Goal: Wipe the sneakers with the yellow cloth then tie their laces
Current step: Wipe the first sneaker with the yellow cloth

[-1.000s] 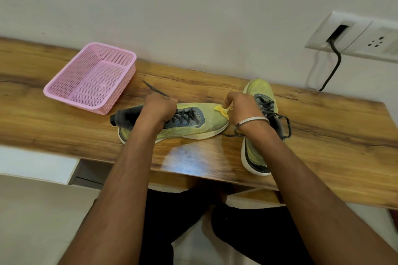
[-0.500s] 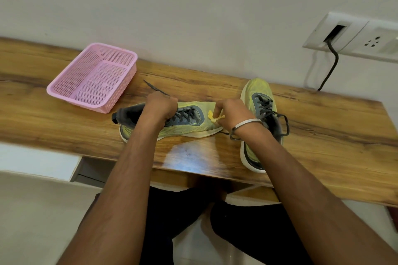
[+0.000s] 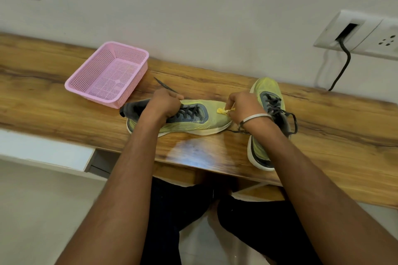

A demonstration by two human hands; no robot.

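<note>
Since the earlier frames the right hand [image 3: 244,106] has slid back toward the toe of the sideways sneaker [image 3: 193,117], after dipping in toward the laces half a second ago; the left hand [image 3: 164,103] hasn't really budged.

So the yellow cloth [image 3: 221,111] is bunched up small in the right hand, fingers curled tight around it, only a little corner poking out on the thumb side. That corner sits right on the toe of the sideways sneaker, just left of the hand. Right forearm comes in from the lower right, wrist bent down, with a thin bangle [image 3: 255,118] around it.

Left hand is clamped over the middle of the same sneaker, knuckles up, fingers curled down over the far side near the collar, pinning it to the wooden table [image 3: 64,101]. Left forearm runs in straight from the bottom. A loose dark lace end [image 3: 165,87] sticks out just beyond those knuckles.

Second sneaker [image 3: 267,97] is right behind and under the right wrist, toe pointing at the wall, laces untied and looping out to the right.

Further left of the left hand there's a pink basket [image 3: 107,74]. Off to the upper right of the right hand, a wall socket [image 3: 364,34] with a black cable [image 3: 342,66] hanging from it.
</note>
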